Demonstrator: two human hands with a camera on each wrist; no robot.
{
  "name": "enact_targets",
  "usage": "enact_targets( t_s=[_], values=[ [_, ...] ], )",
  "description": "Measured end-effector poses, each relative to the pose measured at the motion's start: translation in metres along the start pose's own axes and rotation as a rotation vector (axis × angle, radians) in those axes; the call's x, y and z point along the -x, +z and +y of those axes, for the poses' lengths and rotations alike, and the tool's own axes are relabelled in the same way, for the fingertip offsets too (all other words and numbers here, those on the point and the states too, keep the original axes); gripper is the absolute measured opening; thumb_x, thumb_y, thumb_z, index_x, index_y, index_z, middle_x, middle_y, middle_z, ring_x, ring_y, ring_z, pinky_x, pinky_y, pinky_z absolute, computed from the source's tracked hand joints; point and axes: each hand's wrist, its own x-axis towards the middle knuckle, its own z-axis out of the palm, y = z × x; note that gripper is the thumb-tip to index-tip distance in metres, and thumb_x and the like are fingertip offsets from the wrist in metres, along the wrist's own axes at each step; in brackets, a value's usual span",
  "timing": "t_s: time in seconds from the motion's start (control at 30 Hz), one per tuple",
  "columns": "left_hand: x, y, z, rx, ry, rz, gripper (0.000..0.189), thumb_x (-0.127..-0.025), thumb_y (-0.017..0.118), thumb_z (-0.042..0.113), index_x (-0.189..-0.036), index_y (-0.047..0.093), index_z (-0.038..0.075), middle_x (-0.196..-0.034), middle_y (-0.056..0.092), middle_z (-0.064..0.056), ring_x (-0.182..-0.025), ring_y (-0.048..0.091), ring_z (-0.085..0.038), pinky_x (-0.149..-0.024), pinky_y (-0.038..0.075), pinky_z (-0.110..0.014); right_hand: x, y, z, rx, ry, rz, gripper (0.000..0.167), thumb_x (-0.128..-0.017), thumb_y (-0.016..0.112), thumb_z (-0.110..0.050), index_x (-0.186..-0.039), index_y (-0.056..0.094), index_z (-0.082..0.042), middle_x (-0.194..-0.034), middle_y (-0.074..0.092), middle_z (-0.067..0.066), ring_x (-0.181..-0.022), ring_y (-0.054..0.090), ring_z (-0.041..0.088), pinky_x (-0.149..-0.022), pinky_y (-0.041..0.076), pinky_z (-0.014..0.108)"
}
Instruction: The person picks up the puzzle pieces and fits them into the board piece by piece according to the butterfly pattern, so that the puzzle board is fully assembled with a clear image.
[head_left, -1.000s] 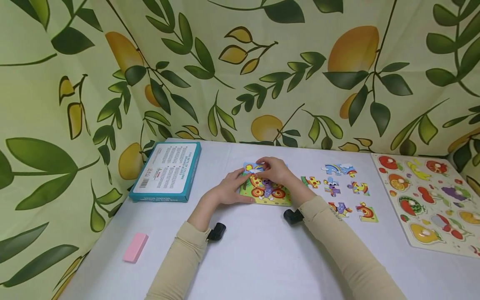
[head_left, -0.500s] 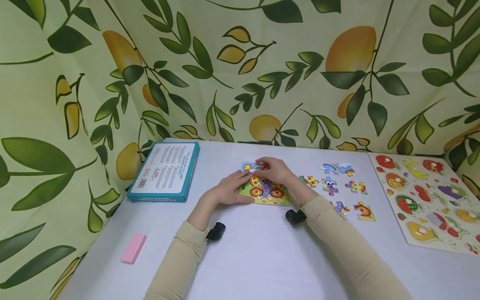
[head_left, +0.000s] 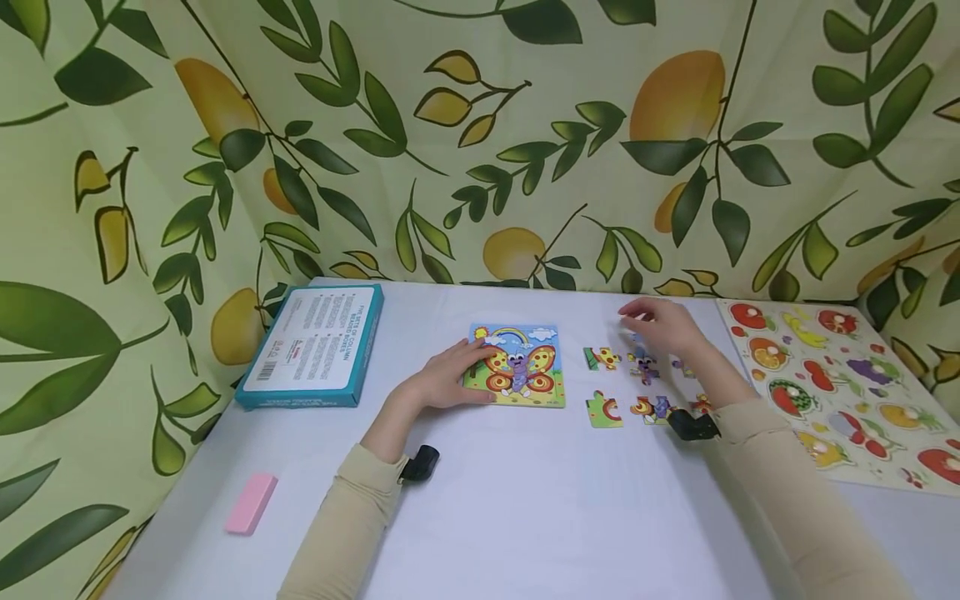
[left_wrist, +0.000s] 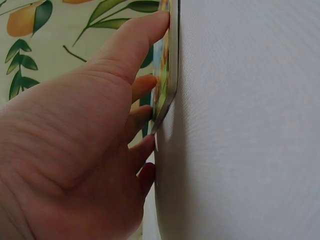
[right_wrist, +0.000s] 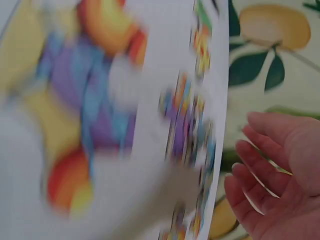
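Note:
A square picture board point(head_left: 522, 367) with a butterfly, a sun and a rainbow on it lies on the white table. My left hand point(head_left: 447, 377) rests at its left side, fingers spread over the picture and thumb on the near edge; the left wrist view has the thumb point(left_wrist: 135, 45) on the board's face. Loose jigsaw pieces lie to the right, among them a green-and-red one point(head_left: 604, 410) and a purple one point(head_left: 651, 408). Above them hovers my right hand point(head_left: 663, 327), fingers loosely bent around nothing. It partly hides the back pieces. Purple printing point(right_wrist: 95, 90) looms blurred in the right wrist view.
A teal-edged box point(head_left: 311, 346) stands at the back left, with a pink block point(head_left: 251, 504) nearer the front. The fruit puzzle board point(head_left: 847, 392) lies at the right, beside my right forearm. A leaf-patterned cloth point(head_left: 555, 150) backs the table.
My right hand has left the butterfly board and moved right, over the loose pieces. The left hand stays at the board's left side. The head view has shifted slightly to the right.

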Motion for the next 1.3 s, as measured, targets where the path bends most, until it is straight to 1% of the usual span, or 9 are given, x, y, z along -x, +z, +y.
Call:
enact_targets(
  t_s=[0.17,0.33,0.5,0.63,0.7,0.8,0.97,1.1,1.3],
  values=[
    [0.001,-0.001,0.0,0.02,-0.001,0.009,0.078,-0.087,0.071,0.043,-0.153,0.035,0.021,-0.161,0.022,-0.006,-0.149,0.008,-0.029,-0.116,0.011,-0.056,0.008,-0.016,0.03,0.125,-0.014,-0.067,0.046,-0.095,0.063,-0.02,-0.131,0.054,0.006,-0.131,0.05,0.031,-0.121,0.038,0.049,-0.099,0.032,0.064],
    [0.002,0.0,0.0,0.022,-0.027,0.006,0.085,-0.086,0.071,0.047,-0.155,0.03,0.018,-0.161,0.02,-0.002,-0.149,0.006,-0.027,-0.116,0.01,-0.054,0.01,-0.02,0.041,0.141,0.008,-0.116,0.045,-0.092,0.067,-0.021,-0.128,0.056,0.005,-0.132,0.044,0.033,-0.122,0.027,0.052,-0.101,0.025,0.068],
    [0.002,0.002,0.0,0.019,-0.039,-0.007,0.085,-0.086,0.07,0.048,-0.155,0.03,0.018,-0.162,0.018,-0.001,-0.149,0.005,-0.025,-0.117,0.01,-0.054,0.006,-0.019,0.041,0.098,0.005,-0.138,0.042,-0.092,0.067,-0.019,-0.123,0.052,0.006,-0.123,0.05,0.03,-0.113,0.037,0.046,-0.095,0.033,0.062],
    [0.001,0.002,-0.001,0.022,-0.033,-0.003,0.085,-0.086,0.07,0.048,-0.155,0.03,0.018,-0.162,0.017,-0.001,-0.149,0.006,-0.025,-0.117,0.01,-0.054,0.004,-0.019,0.041,0.055,0.021,-0.142,0.04,-0.092,0.068,-0.018,-0.12,0.046,0.002,-0.115,0.052,0.026,-0.1,0.047,0.038,-0.083,0.044,0.049],
    [0.001,0.002,-0.002,0.02,-0.029,0.001,0.085,-0.086,0.07,0.048,-0.155,0.03,0.018,-0.162,0.017,0.0,-0.149,0.006,-0.025,-0.117,0.01,-0.053,0.003,-0.018,0.04,0.038,0.026,-0.124,0.038,-0.093,0.067,-0.019,-0.119,0.046,0.0,-0.113,0.053,0.024,-0.096,0.049,0.035,-0.078,0.046,0.043],
    [0.002,0.001,-0.002,0.016,-0.025,0.005,0.085,-0.086,0.07,0.048,-0.155,0.03,0.018,-0.162,0.017,0.0,-0.149,0.006,-0.025,-0.117,0.009,-0.052,0.003,-0.016,0.036,-0.007,0.028,-0.079,0.032,-0.096,0.064,-0.019,-0.119,0.05,-0.003,-0.11,0.056,0.021,-0.094,0.051,0.032,-0.073,0.046,0.037],
    [0.002,0.0,-0.002,0.008,-0.026,0.005,0.085,-0.086,0.07,0.048,-0.154,0.031,0.018,-0.162,0.018,0.0,-0.149,0.006,-0.025,-0.117,0.01,-0.052,0.001,-0.006,0.02,-0.131,0.027,-0.002,0.031,-0.098,0.06,-0.024,-0.121,0.059,-0.003,-0.11,0.062,0.019,-0.096,0.054,0.03,-0.077,0.046,0.033],
    [0.003,-0.001,-0.001,0.002,-0.026,0.008,0.083,-0.086,0.069,0.047,-0.154,0.031,0.017,-0.162,0.019,0.0,-0.149,0.006,-0.025,-0.117,0.01,-0.052,-0.003,0.009,-0.001,-0.286,0.072,-0.018,0.039,-0.096,0.064,-0.031,-0.122,0.06,-0.003,-0.107,0.066,0.013,-0.094,0.057,0.025,-0.079,0.048,0.03],
    [0.002,-0.002,0.002,-0.023,-0.025,0.01,0.08,-0.088,0.068,0.047,-0.153,0.034,0.017,-0.161,0.02,-0.001,-0.149,0.009,-0.026,-0.116,0.013,-0.053,-0.013,0.036,-0.038,-0.483,0.115,-0.082,0.042,-0.094,0.066,-0.029,-0.125,0.059,0.0,-0.109,0.067,0.009,-0.096,0.06,0.018,-0.081,0.052,0.024]
  ],
)
